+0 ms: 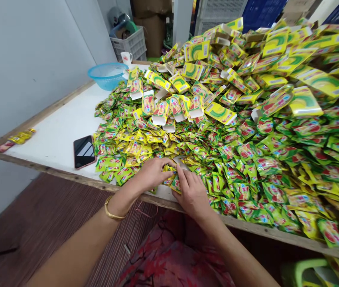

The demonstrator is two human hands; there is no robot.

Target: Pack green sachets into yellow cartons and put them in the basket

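My left hand [151,175], with a gold bangle at its wrist, curls its thumb and fingers around small yellow-green packets near the table's front edge. Close against it, my right hand [192,193] has its fingers bent over a small yellow-green packet [175,184] with a red fruit print. The fingertips of both hands nearly meet, and partly hide what lies between them. Shiny packets [136,147] of the same kind spread around both hands. Behind them lie several open yellow cartons [160,111] with white flaps.
A large heap of yellow cartons [277,44] and green packets [265,167] covers the right side. On the left are a phone [84,152], a blue basket [108,75] and yellow wrappers [21,137]. A white mug [126,58] stands behind. A wooden rim [76,178] edges the table.
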